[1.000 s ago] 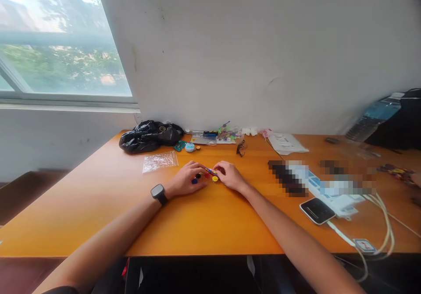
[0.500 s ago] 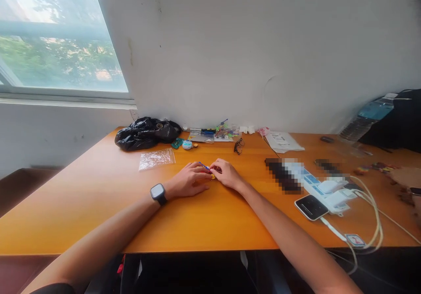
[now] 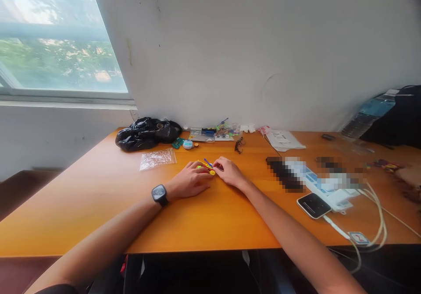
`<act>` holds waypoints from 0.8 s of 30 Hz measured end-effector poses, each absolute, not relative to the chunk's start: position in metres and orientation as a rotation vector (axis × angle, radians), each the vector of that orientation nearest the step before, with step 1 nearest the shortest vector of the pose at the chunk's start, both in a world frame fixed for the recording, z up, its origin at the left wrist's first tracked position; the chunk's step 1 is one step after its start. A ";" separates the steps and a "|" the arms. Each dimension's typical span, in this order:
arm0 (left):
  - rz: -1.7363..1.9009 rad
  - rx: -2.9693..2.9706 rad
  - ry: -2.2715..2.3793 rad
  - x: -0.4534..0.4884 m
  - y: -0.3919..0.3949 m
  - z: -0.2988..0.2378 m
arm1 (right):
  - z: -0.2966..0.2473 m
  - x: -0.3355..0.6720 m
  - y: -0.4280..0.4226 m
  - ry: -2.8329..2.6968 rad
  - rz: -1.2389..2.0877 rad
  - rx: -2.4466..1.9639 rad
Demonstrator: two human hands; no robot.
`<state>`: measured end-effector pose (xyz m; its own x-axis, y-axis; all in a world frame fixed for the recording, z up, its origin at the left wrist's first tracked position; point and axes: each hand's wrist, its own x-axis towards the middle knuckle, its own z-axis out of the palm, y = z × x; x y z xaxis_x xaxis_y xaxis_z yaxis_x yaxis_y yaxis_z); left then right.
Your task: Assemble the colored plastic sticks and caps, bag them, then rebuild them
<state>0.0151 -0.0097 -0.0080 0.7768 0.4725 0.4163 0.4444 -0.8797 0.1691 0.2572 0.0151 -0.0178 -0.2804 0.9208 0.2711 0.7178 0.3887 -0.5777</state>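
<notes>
My left hand (image 3: 190,181), a dark watch on its wrist, lies low over the table with its fingers curled against a small yellow plastic part (image 3: 209,169) that has a bit of green near the fingertips. Thumb and fingers of my right hand (image 3: 229,172) pinch together at the right end of that part, by a thin blue arrow-shaped piece (image 3: 207,163). The blue piece sticks up at a slant between both hands. Fingers partly hide where the pieces meet, and the details are too small to make out.
Beyond the hands lie a clear plastic pouch (image 3: 158,158), a black plastic bag (image 3: 146,134), a round white container (image 3: 187,144), bagged small parts (image 3: 226,132) and glasses (image 3: 240,144). To the right are a phone (image 3: 314,205), a power strip (image 3: 309,175) with cables and a water bottle (image 3: 366,118).
More of the yellow part now shows between my hands. The blue piece points up more steeply. My right hand has shifted slightly to the right; the left hand has barely moved.
</notes>
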 end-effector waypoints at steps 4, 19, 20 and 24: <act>0.737 2.868 0.827 0.012 -0.009 -0.005 | -0.021 0.262 0.019 -2.062 0.466 -1.406; 0.895 2.735 0.916 0.005 0.002 -0.014 | -0.020 0.262 0.015 -2.091 0.428 -1.406; 0.911 2.725 0.906 0.006 0.002 -0.014 | -0.020 0.262 0.014 -2.094 0.416 -1.408; 0.941 2.696 0.828 0.009 0.000 -0.011 | -0.017 0.261 0.011 -2.118 0.383 -1.413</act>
<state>0.0087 -0.0002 -0.0106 0.6471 0.5546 0.5232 0.4482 -0.8318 0.3275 0.2612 0.0113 -0.0174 -0.2886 0.9122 0.2910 0.7526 0.4040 -0.5200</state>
